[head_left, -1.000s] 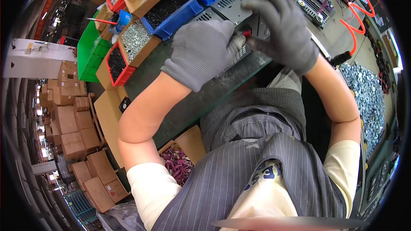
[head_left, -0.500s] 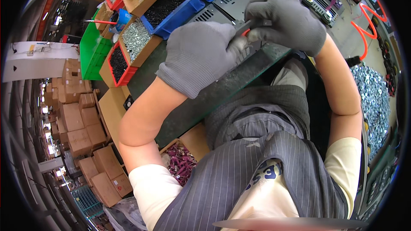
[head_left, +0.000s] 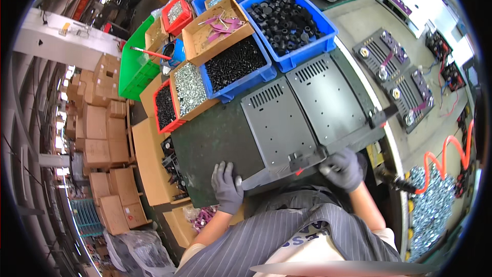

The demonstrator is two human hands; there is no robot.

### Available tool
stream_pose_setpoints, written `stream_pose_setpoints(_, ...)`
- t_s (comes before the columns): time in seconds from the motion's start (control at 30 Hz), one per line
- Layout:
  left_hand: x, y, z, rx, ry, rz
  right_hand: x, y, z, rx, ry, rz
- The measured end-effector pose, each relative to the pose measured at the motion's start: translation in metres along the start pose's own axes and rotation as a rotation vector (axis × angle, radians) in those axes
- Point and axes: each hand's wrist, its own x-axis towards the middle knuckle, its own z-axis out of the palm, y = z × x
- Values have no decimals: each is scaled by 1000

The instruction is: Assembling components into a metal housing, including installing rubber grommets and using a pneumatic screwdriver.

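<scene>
Two black perforated metal panels (head_left: 279, 118) (head_left: 330, 100) lie side by side on the dark tabletop, each with a bent flange along its near edge. A black switch-like part (head_left: 296, 162) with a red piece is fitted at the left panel's flange. My left hand (head_left: 226, 187), in a grey glove, rests by that panel's near left corner, fingers stretched out and thumb beside the flange. My right hand (head_left: 343, 170), gloved the same, is at the near edge where the panels meet. Its fingers are curled in; whatever they hold is hidden.
Blue bins of black caps (head_left: 287, 23) and black screws (head_left: 236, 66) stand beyond the panels. Left of them are a carton of silver screws (head_left: 189, 90) and a red bin (head_left: 166, 106). Assembled panels (head_left: 382, 54), a coiled orange hose (head_left: 446, 149) and a silver hardware heap (head_left: 433, 210) lie right.
My hands were close together over the panels; they have come apart and drawn back to the near edge. The view has shifted, showing both panels and more bins.
</scene>
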Motion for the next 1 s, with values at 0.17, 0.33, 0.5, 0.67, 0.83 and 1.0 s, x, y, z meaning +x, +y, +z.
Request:
stream_pose_setpoints(0.17,6,17,-1,55,-27,-81,-2,9,16,-202,135,-24)
stream_pose_setpoints(0.33,13,15,-6,19,-17,-62,-2,10,19,-131,46,47)
stream_pose_setpoints(0.5,11,10,-8,2,15,-99,-4,11,25,-117,-6,-23)
stream_pose_setpoints(0.67,9,8,-5,-56,56,-122,-10,16,24,-228,-114,-49)
stream_pose_setpoints(0.83,-2,4,-1,-105,130,-151,-9,13,24,-449,-204,-79)
stream_pose_setpoints(1.0,-15,-6,-4,-144,161,-167,-6,28,34,-721,-216,-199)
